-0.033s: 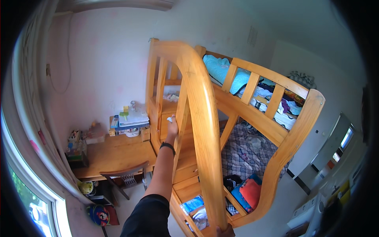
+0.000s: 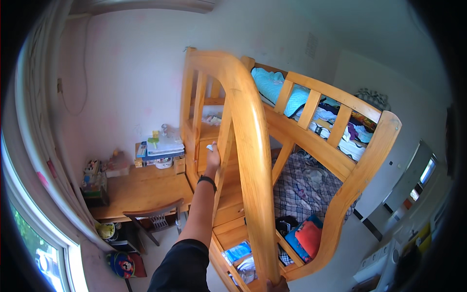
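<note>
My left arm, with a dark band on its wrist, reaches up beside the stair rail. My left hand point(image 2: 212, 156) is closed on a small white wad point(image 2: 209, 147), perhaps cloth or tissue; the rail's upright slat point(image 2: 224, 141) partly hides the fingers. At the lower edge my right hand point(image 2: 278, 285) grips the thick curved wooden handrail point(image 2: 250, 146), its fingers only partly in view. The rail belongs to a wooden bunk bed point(image 2: 340, 168). Wooden drawer steps point(image 2: 228, 213) run behind and below the rail. An opening low in the bed holds a blue packet point(image 2: 237, 252) and white cloths.
To the left stands a wooden desk point(image 2: 141, 187) with papers and boxes, and a dark chair point(image 2: 158, 219) before it. A turquoise quilt point(image 2: 270, 87) and clothes lie on the upper bunk. Plaid bedding point(image 2: 306, 187) and a red cushion point(image 2: 308, 237) are below. The window point(image 2: 39, 253) is at lower left.
</note>
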### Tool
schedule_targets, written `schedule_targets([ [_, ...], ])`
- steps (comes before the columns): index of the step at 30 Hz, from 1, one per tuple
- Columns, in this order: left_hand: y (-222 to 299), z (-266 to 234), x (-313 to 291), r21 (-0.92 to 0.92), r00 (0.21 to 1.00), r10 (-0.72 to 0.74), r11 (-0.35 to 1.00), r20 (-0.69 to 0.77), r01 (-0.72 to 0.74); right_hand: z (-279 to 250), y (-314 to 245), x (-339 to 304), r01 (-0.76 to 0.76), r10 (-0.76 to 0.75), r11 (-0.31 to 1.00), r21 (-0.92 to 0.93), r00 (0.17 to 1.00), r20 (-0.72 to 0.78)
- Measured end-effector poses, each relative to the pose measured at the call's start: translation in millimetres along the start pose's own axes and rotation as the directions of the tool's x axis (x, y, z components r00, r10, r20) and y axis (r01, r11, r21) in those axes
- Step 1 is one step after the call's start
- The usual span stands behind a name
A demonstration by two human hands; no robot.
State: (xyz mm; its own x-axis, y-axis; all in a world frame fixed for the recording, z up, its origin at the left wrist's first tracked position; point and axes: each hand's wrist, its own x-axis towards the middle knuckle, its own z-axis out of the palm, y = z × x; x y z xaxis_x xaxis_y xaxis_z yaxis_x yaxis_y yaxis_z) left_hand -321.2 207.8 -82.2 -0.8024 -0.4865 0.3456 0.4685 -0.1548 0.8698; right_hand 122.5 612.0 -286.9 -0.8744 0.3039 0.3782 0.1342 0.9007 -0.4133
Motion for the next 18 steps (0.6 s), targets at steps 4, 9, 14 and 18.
schedule_targets([
  [4, 14, 3, -11, 0.104, 0.996, 0.041, 0.994, -0.084, -0.032, -6, -2, -13, -0.057, 0.058, 0.998, -0.004, 0.997, 0.054],
  [9, 20, -1, -11, 0.210, 0.995, -0.032, 0.976, -0.098, 0.052, -13, -12, -9, -0.116, 0.107, 0.991, 0.063, 0.986, 0.129],
  [14, 25, 7, -28, 0.158, 0.991, -0.021, 0.987, -0.129, 0.041, 6, 25, -26, 0.052, -0.052, 0.999, -0.004, 0.998, 0.044],
  [18, -1, 21, -25, 0.105, 1.000, 0.002, 0.995, 0.002, -0.002, 8, 37, -44, 0.135, -0.138, 0.990, -0.038, 0.987, -0.080],
])
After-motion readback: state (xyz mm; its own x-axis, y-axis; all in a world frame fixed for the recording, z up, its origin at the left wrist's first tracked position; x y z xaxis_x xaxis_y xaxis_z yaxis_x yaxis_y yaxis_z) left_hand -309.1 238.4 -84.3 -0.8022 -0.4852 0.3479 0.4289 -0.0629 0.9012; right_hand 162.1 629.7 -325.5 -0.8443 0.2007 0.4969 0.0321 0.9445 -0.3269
